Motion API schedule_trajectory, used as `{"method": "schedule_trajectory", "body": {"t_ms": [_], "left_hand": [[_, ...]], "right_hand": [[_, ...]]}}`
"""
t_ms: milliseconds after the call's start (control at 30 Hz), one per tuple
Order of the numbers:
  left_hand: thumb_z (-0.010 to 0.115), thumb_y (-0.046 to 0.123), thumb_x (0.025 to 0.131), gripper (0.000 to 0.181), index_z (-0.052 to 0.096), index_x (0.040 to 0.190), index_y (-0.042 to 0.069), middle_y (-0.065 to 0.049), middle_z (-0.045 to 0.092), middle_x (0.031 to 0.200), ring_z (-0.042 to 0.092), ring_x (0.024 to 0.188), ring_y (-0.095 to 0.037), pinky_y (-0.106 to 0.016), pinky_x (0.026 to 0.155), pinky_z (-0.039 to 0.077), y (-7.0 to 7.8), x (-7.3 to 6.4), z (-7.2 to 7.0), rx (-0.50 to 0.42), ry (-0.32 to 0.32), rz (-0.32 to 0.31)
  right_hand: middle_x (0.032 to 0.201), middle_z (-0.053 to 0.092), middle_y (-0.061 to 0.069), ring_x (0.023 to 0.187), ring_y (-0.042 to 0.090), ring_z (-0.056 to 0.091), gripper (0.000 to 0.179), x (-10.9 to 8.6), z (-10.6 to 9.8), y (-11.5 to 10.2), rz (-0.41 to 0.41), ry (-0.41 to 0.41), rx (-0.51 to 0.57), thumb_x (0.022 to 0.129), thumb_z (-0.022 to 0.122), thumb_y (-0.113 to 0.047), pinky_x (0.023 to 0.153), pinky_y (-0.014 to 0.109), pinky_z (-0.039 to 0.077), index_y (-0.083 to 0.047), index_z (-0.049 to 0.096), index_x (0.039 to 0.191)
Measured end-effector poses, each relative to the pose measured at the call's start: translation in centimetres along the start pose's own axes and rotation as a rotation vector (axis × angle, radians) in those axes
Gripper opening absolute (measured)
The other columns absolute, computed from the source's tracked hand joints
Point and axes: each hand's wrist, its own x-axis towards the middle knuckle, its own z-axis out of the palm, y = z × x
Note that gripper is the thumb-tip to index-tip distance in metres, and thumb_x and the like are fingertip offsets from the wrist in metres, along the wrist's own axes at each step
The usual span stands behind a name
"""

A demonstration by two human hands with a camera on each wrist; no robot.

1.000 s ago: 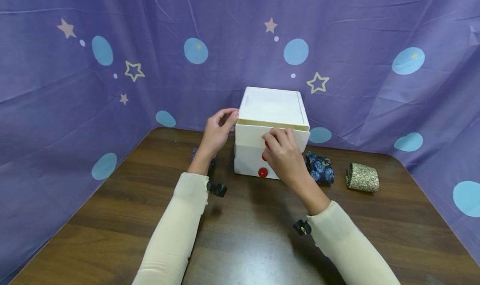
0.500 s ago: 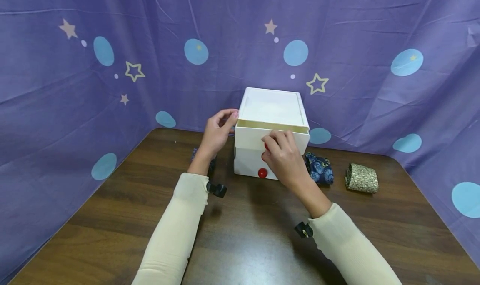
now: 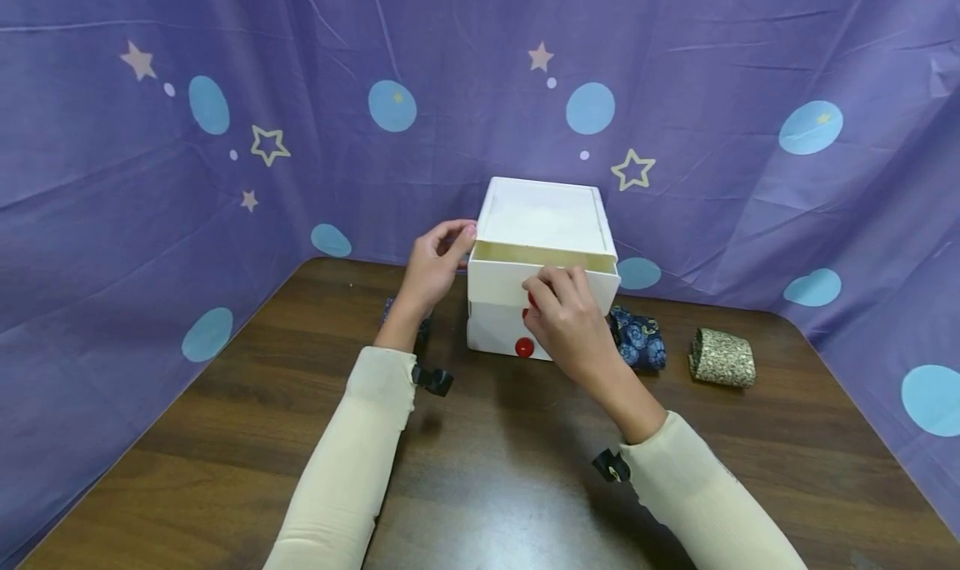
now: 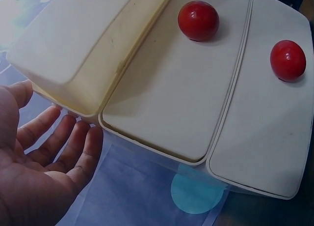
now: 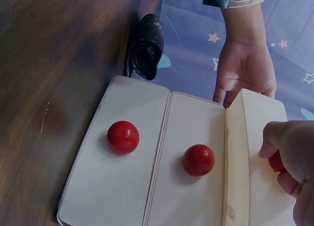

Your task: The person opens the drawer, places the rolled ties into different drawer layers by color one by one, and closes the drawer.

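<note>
A white cabinet (image 3: 543,212) with three stacked drawers stands near the back of the table. Its top drawer (image 3: 491,282) is pulled partway out, showing a cream inner wall. My right hand (image 3: 566,316) pinches that drawer's red round knob (image 5: 275,162) between thumb and fingers. At the cabinet's left side, my left hand (image 3: 437,257) touches the wall with relaxed fingers. The left wrist view shows these fingertips (image 4: 93,137) against the side edge. The middle drawer's knob (image 4: 198,20) and the bottom drawer's knob (image 4: 288,60) are free, both drawers pushed in.
Right of the cabinet lies a dark blue patterned cloth roll (image 3: 640,338), and farther right a speckled tan-green roll (image 3: 723,357). Another dark roll (image 5: 147,46) sits on the left side, partly hidden by the left arm. A purple star-print curtain (image 3: 465,70) hangs behind the wooden table (image 3: 480,470).
My right hand has moved slightly toward me with the knob, and the top drawer has come farther out. My left hand has stayed at the cabinet's side.
</note>
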Motion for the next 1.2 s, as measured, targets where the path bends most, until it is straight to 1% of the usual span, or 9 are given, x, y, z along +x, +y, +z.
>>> {"method": "schedule_trajectory", "body": {"t_ms": [100, 333, 500, 700, 733, 900, 933, 967, 1200], "left_hand": [[0.064, 0.032, 0.103, 0.041, 0.066, 0.131, 0.003, -0.016, 0.068, 0.119, 0.064, 0.099, -0.018, -0.042, 0.086, 0.058, -0.1, 0.0, 0.0, 0.004, 0.007, 0.006], [0.064, 0.032, 0.103, 0.04, 0.067, 0.13, 0.003, -0.014, 0.068, 0.117, 0.064, 0.099, -0.018, -0.036, 0.082, 0.058, -0.1, 0.0, 0.0, 0.007, 0.013, 0.012], [0.064, 0.032, 0.103, 0.04, 0.067, 0.13, 0.003, -0.014, 0.068, 0.118, 0.064, 0.099, -0.018, -0.043, 0.086, 0.059, -0.1, 0.0, 0.0, 0.006, 0.014, 0.011], [0.063, 0.032, 0.104, 0.04, 0.067, 0.129, 0.002, -0.014, 0.068, 0.117, 0.064, 0.098, -0.017, -0.038, 0.083, 0.059, -0.1, 0.0, 0.1, 0.009, 0.015, 0.025], [0.063, 0.03, 0.104, 0.039, 0.066, 0.13, 0.001, -0.016, 0.068, 0.118, 0.064, 0.098, -0.017, -0.036, 0.082, 0.059, 0.3, -0.2, 0.2, 0.011, 0.013, 0.019], [0.063, 0.03, 0.104, 0.039, 0.067, 0.129, 0.0, -0.017, 0.068, 0.117, 0.063, 0.097, -0.017, -0.028, 0.078, 0.058, 0.3, -0.2, 0.2, 0.003, 0.016, 0.019], [0.063, 0.03, 0.104, 0.039, 0.067, 0.129, 0.0, -0.017, 0.068, 0.117, 0.063, 0.097, -0.018, -0.028, 0.078, 0.058, 0.3, -0.2, 0.2, 0.003, 0.017, 0.019], [0.064, 0.031, 0.104, 0.039, 0.067, 0.129, 0.001, -0.016, 0.068, 0.116, 0.064, 0.097, -0.017, -0.028, 0.078, 0.058, -0.1, 0.0, 0.2, 0.003, 0.019, 0.027], [0.063, 0.029, 0.104, 0.038, 0.067, 0.129, 0.001, -0.015, 0.069, 0.117, 0.064, 0.097, -0.017, -0.028, 0.078, 0.058, -0.1, 0.0, 0.2, 0.009, 0.022, 0.032]], "right_hand": [[0.103, 0.065, 0.019, 0.091, 0.034, 0.054, 0.029, 0.0, -0.2, -0.1, -0.01, -0.003, -0.007, 0.077, 0.082, 0.003, 0.078, 0.042, 0.052, 0.003, 0.071, 0.103], [0.101, 0.065, 0.019, 0.09, 0.035, 0.055, 0.028, -0.1, -0.4, -0.3, -0.028, -0.005, -0.013, 0.076, 0.081, 0.003, 0.077, 0.042, 0.052, 0.003, 0.07, 0.102], [0.101, 0.065, 0.019, 0.09, 0.035, 0.055, 0.031, -0.3, -0.6, -0.6, -0.039, 0.007, -0.008, 0.073, 0.084, 0.004, 0.077, 0.041, 0.053, 0.003, 0.071, 0.102], [0.098, 0.065, 0.019, 0.087, 0.036, 0.055, 0.03, -0.3, -0.7, -0.6, -0.077, 0.04, 0.001, 0.072, 0.078, 0.009, 0.074, 0.043, 0.051, 0.004, 0.07, 0.099], [0.098, 0.065, 0.019, 0.087, 0.037, 0.055, 0.029, -0.4, -0.7, -0.7, -0.081, 0.044, 0.003, 0.072, 0.077, 0.01, 0.074, 0.043, 0.051, 0.004, 0.07, 0.099], [0.097, 0.065, 0.019, 0.087, 0.036, 0.055, 0.027, -0.5, -1.0, -1.0, -0.083, 0.027, 0.004, 0.073, 0.076, 0.009, 0.075, 0.044, 0.051, 0.004, 0.07, 0.099], [0.097, 0.064, 0.019, 0.087, 0.037, 0.055, 0.027, -0.5, -1.1, -1.0, -0.084, 0.028, 0.002, 0.073, 0.077, 0.009, 0.075, 0.044, 0.051, 0.004, 0.07, 0.099], [0.097, 0.064, 0.019, 0.087, 0.037, 0.055, 0.027, -0.6, -1.1, -1.0, -0.083, 0.024, 0.003, 0.073, 0.077, 0.009, 0.075, 0.044, 0.051, 0.004, 0.07, 0.099], [0.098, 0.064, 0.019, 0.087, 0.036, 0.055, 0.025, -0.8, -1.4, -1.3, -0.086, 0.015, 0.0, 0.076, 0.076, 0.007, 0.076, 0.044, 0.052, 0.004, 0.07, 0.1]]}}
